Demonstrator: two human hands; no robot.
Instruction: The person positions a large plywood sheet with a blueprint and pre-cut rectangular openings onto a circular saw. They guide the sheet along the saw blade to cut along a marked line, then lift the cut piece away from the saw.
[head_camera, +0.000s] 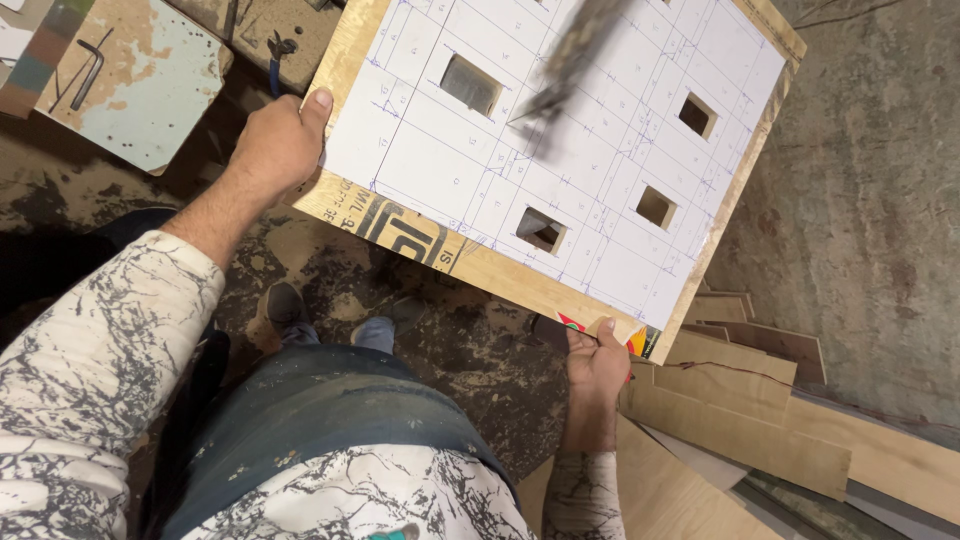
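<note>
A large plywood board (480, 265) faced with a white laminate sheet (600, 150) is held flat above the floor. Blue pen lines cross the white face, and several rectangular holes are cut through it. My left hand (275, 145) grips the board's left edge, thumb on top near the corner. My right hand (598, 365) grips the near corner from below, thumb over the edge. A blurred dark streak (570, 60) crosses the top of the board; I cannot tell what it is.
Plywood offcuts (740, 420) are stacked on the floor at the lower right. A paint-stained slab (130, 75) with a metal hex key lies at the upper left. My shoes (285, 305) stand on a dirty floor. A rough grey wall (880, 200) runs along the right.
</note>
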